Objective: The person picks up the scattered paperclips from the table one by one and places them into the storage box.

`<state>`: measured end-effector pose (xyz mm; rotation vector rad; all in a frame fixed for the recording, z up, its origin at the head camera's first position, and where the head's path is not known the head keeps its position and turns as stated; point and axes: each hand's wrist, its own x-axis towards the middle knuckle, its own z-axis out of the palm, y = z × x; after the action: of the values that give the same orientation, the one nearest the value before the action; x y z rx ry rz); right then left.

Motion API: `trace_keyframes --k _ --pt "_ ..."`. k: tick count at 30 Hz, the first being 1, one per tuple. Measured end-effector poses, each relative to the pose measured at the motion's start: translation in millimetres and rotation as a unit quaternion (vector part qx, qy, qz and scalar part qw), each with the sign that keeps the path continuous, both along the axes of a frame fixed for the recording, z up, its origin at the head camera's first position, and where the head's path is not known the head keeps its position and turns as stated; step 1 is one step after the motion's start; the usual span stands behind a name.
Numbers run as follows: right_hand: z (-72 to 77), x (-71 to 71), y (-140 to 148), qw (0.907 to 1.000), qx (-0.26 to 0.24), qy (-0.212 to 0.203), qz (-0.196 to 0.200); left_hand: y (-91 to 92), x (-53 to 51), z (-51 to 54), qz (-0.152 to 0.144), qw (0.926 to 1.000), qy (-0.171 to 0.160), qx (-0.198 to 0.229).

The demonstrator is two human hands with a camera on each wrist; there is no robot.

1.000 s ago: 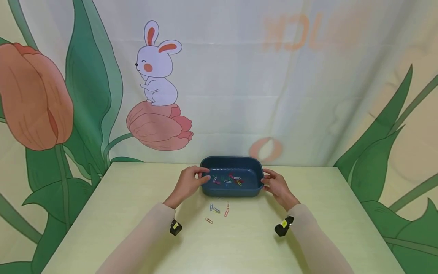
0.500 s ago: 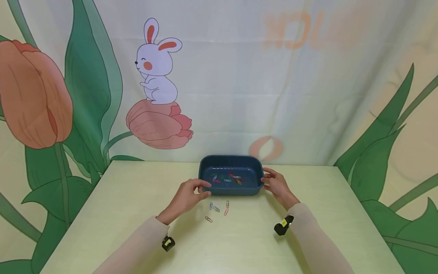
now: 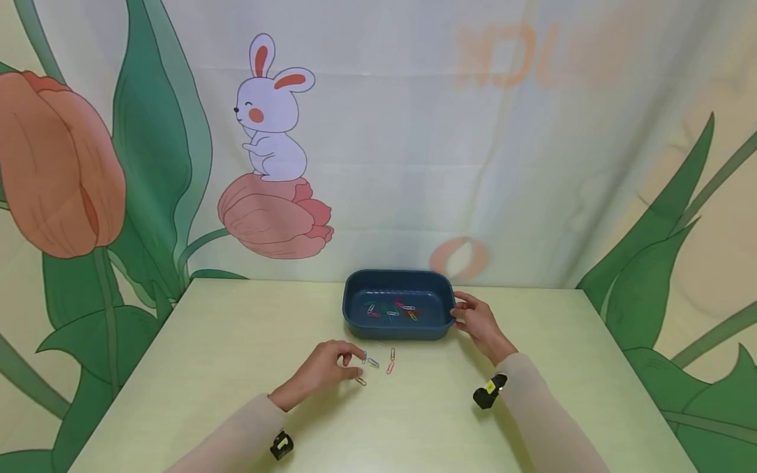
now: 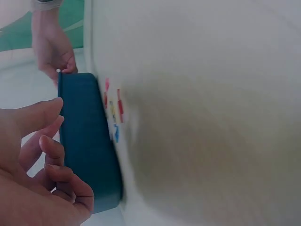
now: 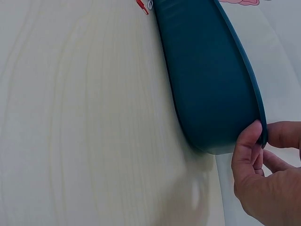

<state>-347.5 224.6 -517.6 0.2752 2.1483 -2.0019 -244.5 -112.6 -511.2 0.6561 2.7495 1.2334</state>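
A dark blue rectangular plastic bin (image 3: pixel 402 332) stands at the back of the table, with several coloured paper clips (image 3: pixel 393 313) on its floor. My right hand (image 3: pixel 480 326) pinches the bin's right rim between thumb and fingers, as the right wrist view also shows. My left hand (image 3: pixel 326 368) hovers low in front of the bin's left corner, thumb and index finger parted. Its fingertips are beside several loose paper clips (image 3: pixel 374 362) on the table, among them a red one (image 3: pixel 390 368). Nothing shows between the left fingers.
The pale table (image 3: pixel 426 420) ends at a printed curtain (image 3: pixel 390 164) just behind the bin. Black wrist cameras sit under both sleeves, the left one (image 3: pixel 282 445) close above the tabletop.
My left hand has let go of the bin's left end and come down toward the near side, to the loose paper clips. The right hand keeps its grip on the rim.
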Motion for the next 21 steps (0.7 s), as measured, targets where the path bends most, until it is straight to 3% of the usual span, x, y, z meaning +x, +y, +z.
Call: trace_keyframes --k 13,21 --pt "-0.2 0.6 0.9 1.0000 0.002 0.003 0.001 0.4 0.6 -19.4 0.004 0.9977 -0.068 0.005" --pt "-0.8 1.3 0.5 1.0000 -0.003 0.002 0.003 -0.5 -0.5 -28.2 -0.007 0.9971 -0.075 -0.003"
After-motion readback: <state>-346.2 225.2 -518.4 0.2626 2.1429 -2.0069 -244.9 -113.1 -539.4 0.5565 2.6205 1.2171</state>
